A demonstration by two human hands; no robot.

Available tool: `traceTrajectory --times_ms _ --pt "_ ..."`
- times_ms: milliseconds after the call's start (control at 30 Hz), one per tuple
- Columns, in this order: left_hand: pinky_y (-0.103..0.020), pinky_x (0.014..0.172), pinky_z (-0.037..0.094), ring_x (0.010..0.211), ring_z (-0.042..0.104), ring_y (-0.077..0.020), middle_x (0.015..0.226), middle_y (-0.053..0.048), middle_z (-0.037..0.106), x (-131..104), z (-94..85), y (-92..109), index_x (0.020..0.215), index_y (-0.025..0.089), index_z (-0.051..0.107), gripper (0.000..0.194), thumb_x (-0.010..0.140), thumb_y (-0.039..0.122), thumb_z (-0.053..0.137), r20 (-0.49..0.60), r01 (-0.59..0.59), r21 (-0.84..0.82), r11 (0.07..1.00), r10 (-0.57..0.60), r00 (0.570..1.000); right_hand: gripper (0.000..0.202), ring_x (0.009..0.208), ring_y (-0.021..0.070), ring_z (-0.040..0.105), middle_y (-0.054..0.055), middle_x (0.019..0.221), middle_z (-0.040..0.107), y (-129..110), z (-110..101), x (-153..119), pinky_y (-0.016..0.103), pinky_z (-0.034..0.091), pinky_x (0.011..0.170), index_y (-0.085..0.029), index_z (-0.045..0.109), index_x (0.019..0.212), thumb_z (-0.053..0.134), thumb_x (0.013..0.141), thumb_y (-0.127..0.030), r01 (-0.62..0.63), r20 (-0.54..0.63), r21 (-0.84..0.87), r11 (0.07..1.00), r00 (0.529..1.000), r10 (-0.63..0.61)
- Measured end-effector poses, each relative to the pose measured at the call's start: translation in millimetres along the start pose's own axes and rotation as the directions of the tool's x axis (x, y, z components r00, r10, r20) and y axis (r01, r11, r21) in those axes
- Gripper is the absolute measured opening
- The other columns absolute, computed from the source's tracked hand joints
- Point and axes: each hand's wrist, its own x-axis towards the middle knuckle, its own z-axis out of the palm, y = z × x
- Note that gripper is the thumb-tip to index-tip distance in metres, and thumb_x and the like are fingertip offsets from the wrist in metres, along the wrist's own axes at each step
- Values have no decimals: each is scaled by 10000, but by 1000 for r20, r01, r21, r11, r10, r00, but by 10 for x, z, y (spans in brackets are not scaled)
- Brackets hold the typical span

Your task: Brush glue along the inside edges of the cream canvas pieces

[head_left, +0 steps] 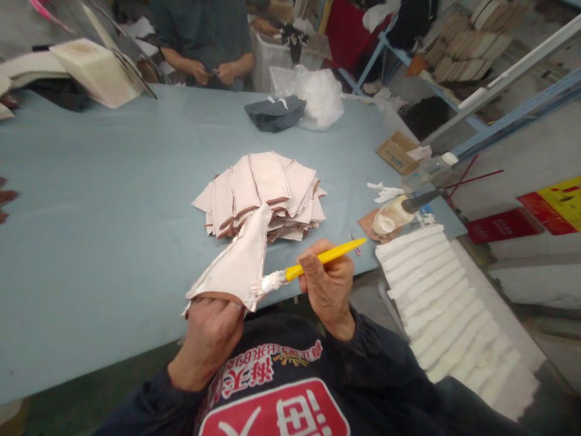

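Observation:
My left hand (212, 333) is closed on the wide lower end of a pale fabric piece (233, 260) with a brown edge; its fingers go partly inside and are hidden there. The narrow end of the piece points up to a pile of similar pale pieces (258, 181) on the table. My right hand (327, 284) grips a yellow-handled brush (324, 258). The white-coated bristles (273, 281) touch the right edge of the held piece, near its lower corner.
On the blue-green table (113, 200), a glue-smeared container (388, 221) stands at the right, near a cardboard box (398, 152). White strips (445, 303) lie to the lower right. A dark bundle (275, 114) and plastic bag (320, 97) rest at the back, where another person (204, 36) works.

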Motion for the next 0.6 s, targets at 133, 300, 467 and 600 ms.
traceTrajectory --times_ms 133,300,467,600 --pt "-343 573 378 523 531 -206 523 -37 562 2 -5 -38 588 218 546 335 862 30 510 11 -9 -12 1000 9 1000 430 308 72 416 -91 406 485 8 5 -38 216 355 296 -230 585 683 739 859 -591 79 51 -48 996 996 -76" --pt "-335 570 387 517 527 -190 526 -24 568 1 -22 -114 580 216 559 340 851 16 513 11 -13 -47 999 13 1000 394 340 74 426 -86 431 493 62 -39 41 234 361 320 -233 614 687 782 834 -557 134 49 -217 967 991 -126" --pt "-341 559 385 514 535 -194 532 -28 578 -25 -39 -169 596 214 577 321 849 31 506 25 -43 -80 996 45 999 403 361 72 419 -83 457 504 -101 63 62 244 371 334 -232 601 685 748 861 -564 138 216 -184 973 972 -97" --pt "-339 555 395 507 545 -199 530 -39 585 -42 -67 -192 613 203 595 305 836 20 497 33 -61 -80 995 64 997 431 421 76 452 -59 492 535 -139 166 180 243 356 357 -220 577 631 755 857 -540 210 277 -341 916 954 -115"
